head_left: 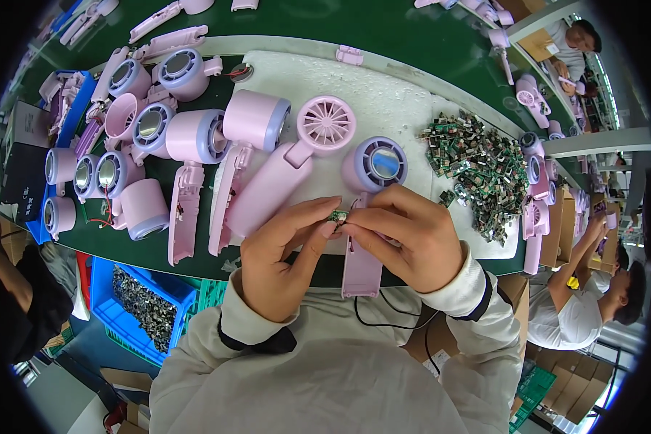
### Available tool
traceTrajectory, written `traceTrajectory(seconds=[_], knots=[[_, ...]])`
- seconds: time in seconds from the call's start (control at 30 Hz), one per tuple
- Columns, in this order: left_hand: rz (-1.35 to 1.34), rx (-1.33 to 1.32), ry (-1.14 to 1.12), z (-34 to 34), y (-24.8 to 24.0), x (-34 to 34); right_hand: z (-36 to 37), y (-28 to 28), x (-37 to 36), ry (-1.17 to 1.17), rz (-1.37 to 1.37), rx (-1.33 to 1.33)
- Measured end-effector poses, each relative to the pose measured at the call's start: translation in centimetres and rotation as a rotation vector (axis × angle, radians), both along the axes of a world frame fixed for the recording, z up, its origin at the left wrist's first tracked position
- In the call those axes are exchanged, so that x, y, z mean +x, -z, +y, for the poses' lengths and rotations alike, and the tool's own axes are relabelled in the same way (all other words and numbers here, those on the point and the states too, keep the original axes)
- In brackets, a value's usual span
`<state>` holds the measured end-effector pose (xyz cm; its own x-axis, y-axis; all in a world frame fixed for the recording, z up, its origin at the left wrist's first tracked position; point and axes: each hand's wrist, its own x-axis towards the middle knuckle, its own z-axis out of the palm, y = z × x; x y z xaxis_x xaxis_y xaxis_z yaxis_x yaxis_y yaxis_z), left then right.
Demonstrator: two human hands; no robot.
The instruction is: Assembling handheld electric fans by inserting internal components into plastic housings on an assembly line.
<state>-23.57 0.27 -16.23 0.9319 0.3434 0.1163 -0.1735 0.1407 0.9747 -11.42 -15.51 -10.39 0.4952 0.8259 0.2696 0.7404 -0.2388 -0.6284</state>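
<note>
Between the fingertips of my left hand [282, 253] and my right hand [410, 235] is a small green circuit board [337, 215]. Both hands pinch it, and their fingers cover part of it. Right below the board lies an open pink handheld fan housing [362, 269], its handle pointing toward me and its round lilac-rimmed fan head [375, 165] beyond my right hand. A thin dark wire shows inside the handle near my right fingertips. To the left, beside my left hand, rests a pink fan [286, 170] with a spoked grille.
A heap of small circuit boards [477, 170] lies on the white foam sheet [405, 101] at right. Several pink fan heads [145, 206] and half-shells crowd the left. A blue bin [134, 307] of small metallic parts sits lower left. Co-workers [589, 296] are at the right.
</note>
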Motion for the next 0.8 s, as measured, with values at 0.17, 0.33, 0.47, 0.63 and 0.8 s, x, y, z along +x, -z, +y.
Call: traceTrajectory(seconds=[0.17, 0.33, 0.47, 0.63, 0.8], knots=[[-0.034, 0.195, 0.024, 0.8, 0.2, -0.4, -0.5, -0.2, 0.2, -0.044, 0.010, -0.020], [-0.030, 0.350, -0.012, 1.2, -0.6, -0.5, -0.7, -0.5, 0.3, -0.061, 0.020, -0.019], [-0.062, 0.416, 0.003, 1.5, -0.7, -0.5, -0.7, -0.5, 0.3, -0.079, 0.018, -0.015], [-0.072, 0.403, 0.001, 1.5, -0.7, -0.6, -0.6, -0.7, 0.3, -0.083, 0.018, -0.014], [-0.082, 0.379, -0.030, 1.5, -0.6, -0.9, -0.4, -0.7, 0.3, -0.091, 0.014, -0.006]])
